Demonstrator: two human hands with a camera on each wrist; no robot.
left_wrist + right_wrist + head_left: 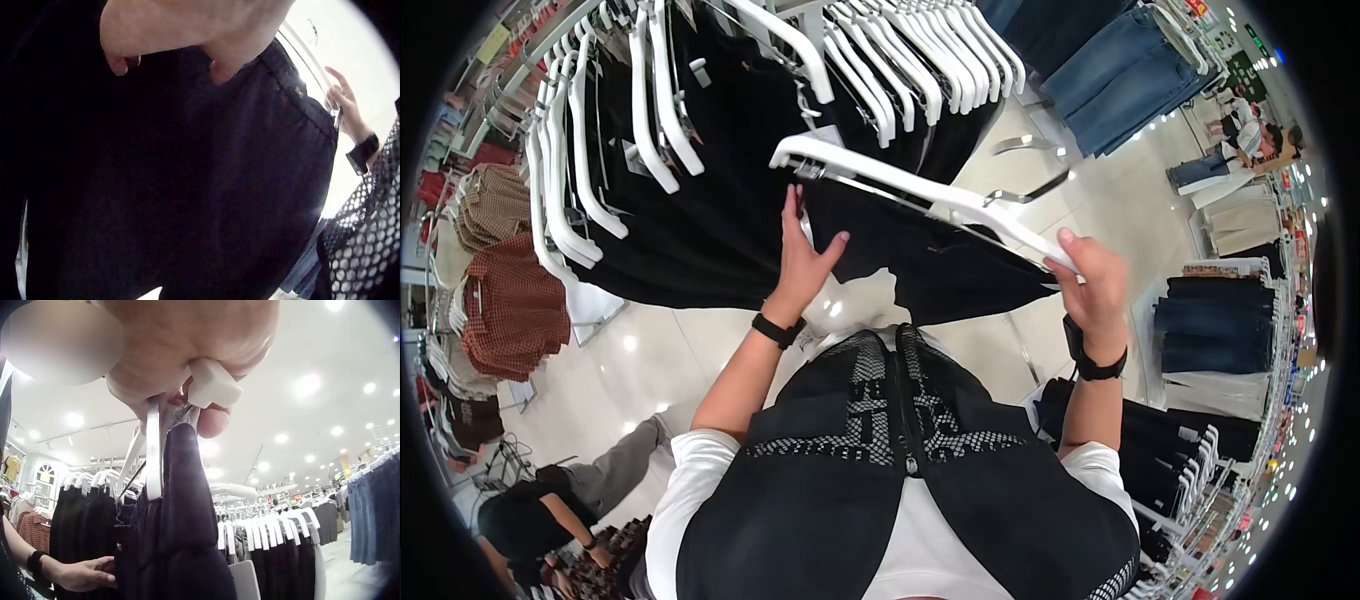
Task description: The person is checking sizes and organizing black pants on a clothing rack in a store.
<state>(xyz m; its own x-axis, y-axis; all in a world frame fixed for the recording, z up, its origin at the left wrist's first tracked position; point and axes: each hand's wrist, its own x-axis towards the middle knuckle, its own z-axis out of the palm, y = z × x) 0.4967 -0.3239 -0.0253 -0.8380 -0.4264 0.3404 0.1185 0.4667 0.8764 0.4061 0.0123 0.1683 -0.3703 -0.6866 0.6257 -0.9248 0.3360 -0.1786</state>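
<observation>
My right hand (1095, 285) grips one end of a white clip hanger (880, 172), its metal hook sticking out away from me. Black trousers (975, 280) hang from the clips. In the right wrist view the fingers curl round the hanger's end, right above the trousers' waistband (184, 447). My left hand (805, 255) is at the hanger's other end, its fingers straight against the black cloth. The left wrist view has that hand's thumb and fingertips over the front of the trousers (181, 169), below the waistband.
A rack of black garments (690, 230) on white hangers stands close in front and to the left. Jeans (1125, 75) hang at the far right, with dark blue trousers (1215, 325) nearer. Checked shirts (515, 305) hang at left. Another person (535, 520) is behind on the left.
</observation>
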